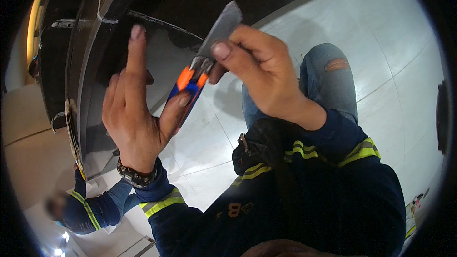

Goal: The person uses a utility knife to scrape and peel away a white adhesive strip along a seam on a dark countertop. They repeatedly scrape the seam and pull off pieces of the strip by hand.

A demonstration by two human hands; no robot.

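Observation:
My left hand (138,109) holds a utility knife by its blue and orange handle (190,83), the thumb lying along it and the index finger pointing up. A wide grey metal blade (221,28) slants up and to the right from the handle. My right hand (262,66) pinches the blade's side near its lower half, between the thumb and curled fingers. The knife is raised in front of a dark panel (166,43) that has white lines along its seams. Part of the handle is hidden behind my left hand.
Dark framework (85,66) with whitish joints stands on the left. Pale floor tiles (381,43) spread out below, with my bent knee (328,81) in torn jeans at the right. Lower left, another person (90,212) in a dark jacket with reflective stripes is beside the framework.

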